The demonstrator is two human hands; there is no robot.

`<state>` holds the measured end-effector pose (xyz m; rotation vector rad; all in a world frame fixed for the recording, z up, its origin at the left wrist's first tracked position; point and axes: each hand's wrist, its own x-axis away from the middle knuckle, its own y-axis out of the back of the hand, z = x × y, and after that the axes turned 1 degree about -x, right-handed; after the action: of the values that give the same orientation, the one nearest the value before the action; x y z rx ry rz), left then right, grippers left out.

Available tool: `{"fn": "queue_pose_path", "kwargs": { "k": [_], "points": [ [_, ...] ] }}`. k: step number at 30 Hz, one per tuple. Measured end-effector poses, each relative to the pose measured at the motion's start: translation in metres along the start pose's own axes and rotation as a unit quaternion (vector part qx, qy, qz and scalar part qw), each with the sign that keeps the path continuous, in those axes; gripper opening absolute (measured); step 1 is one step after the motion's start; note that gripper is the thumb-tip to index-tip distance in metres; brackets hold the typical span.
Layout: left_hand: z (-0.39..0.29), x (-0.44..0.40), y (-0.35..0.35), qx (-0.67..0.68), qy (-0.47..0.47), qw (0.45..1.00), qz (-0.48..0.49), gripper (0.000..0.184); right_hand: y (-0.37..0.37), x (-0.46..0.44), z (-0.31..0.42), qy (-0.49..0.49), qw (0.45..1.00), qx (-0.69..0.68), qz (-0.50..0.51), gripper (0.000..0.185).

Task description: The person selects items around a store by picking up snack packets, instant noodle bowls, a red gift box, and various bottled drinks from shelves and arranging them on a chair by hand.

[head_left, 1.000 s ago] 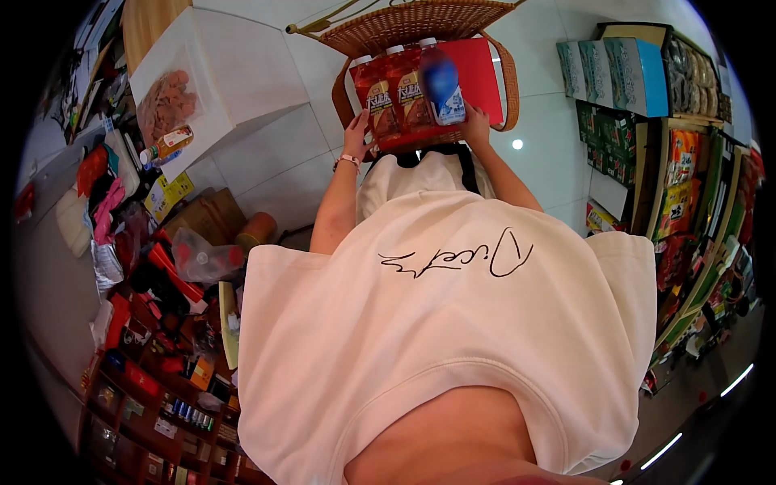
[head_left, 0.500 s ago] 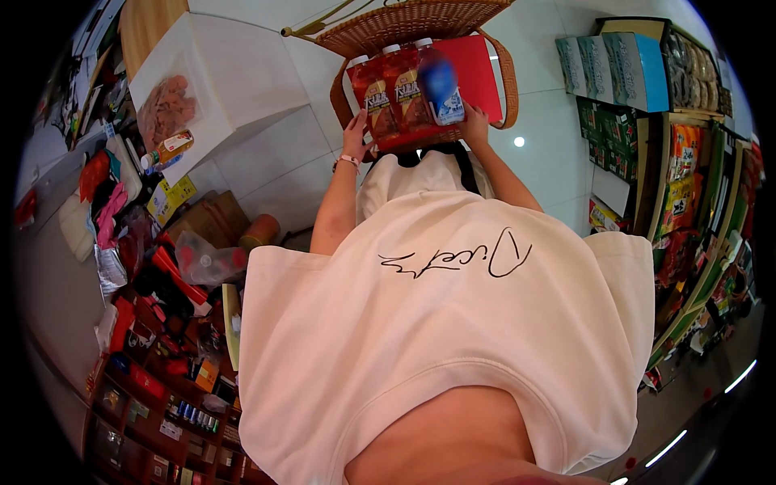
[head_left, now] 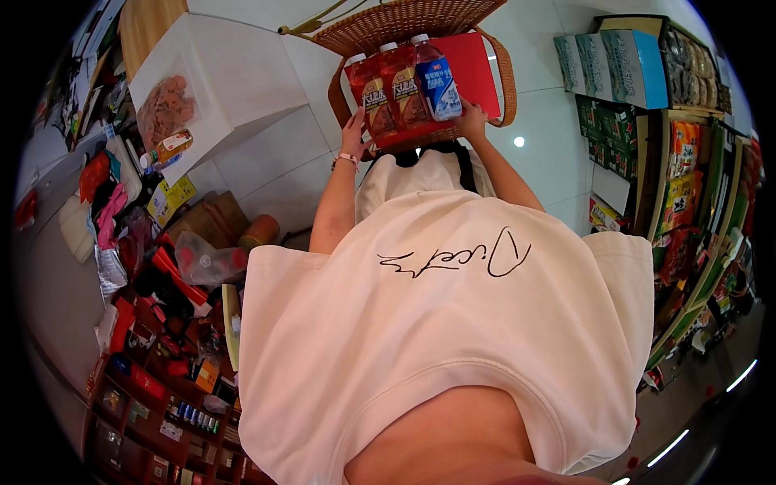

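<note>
Three capped drink bottles lie side by side, caps pointing away from me, on a red flat panel or box (head_left: 477,77) on a wicker chair (head_left: 507,77). The left bottle (head_left: 377,105) and the middle bottle (head_left: 406,97) have reddish-brown and gold labels; the right bottle (head_left: 437,87) has a blue and white one. My left hand (head_left: 352,136) rests against the outer side of the left bottle, fingers stretched along it. At the lower outer side of the blue-labelled bottle is my right hand (head_left: 472,121), fingers extended; its palm side is hidden.
On the left stands a white box-like table (head_left: 234,65) with a small bottle (head_left: 170,148) at its edge. Cluttered goods and a cardboard box (head_left: 212,220) lie below it. Stocked shelves (head_left: 687,162) and blue-and-grey cartons (head_left: 638,73) line the right side.
The row of bottles and both hands have shifted slightly up and left. The blue-labelled bottle, blurred in its upper part before, now shows sharply.
</note>
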<state>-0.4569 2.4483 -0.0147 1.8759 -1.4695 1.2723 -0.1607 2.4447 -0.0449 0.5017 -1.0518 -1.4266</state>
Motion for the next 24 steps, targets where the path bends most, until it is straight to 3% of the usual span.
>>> {"fn": "queue_pose_path", "kwargs": {
  "k": [3,6,12,15,24],
  "points": [
    [0.0002,0.0003,-0.0005,-0.001,0.003,1.000,-0.003,0.053,-0.0010,-0.0023,0.0013,-0.019,1.000,0.005,0.012,0.063],
    [0.0028,-0.0036,0.0048,0.001,0.004,1.000,0.015,0.067,0.0007,-0.0013,0.0028,-0.020,1.000,-0.003,0.016,0.063],
    [0.0085,-0.0033,0.0053,0.006,-0.002,1.000,0.008,0.068,0.0050,0.0028,0.0025,-0.011,1.000,0.003,0.025,0.061],
    [0.0073,0.0005,0.0029,0.006,-0.006,1.000,0.002,0.056,0.0066,0.0056,0.0012,0.004,0.999,0.003,0.033,0.062],
    [0.0056,0.0014,0.0033,-0.010,-0.012,1.000,-0.001,0.053,-0.0014,0.0036,-0.0050,0.015,1.000,0.005,0.022,0.062]
  ]
}}
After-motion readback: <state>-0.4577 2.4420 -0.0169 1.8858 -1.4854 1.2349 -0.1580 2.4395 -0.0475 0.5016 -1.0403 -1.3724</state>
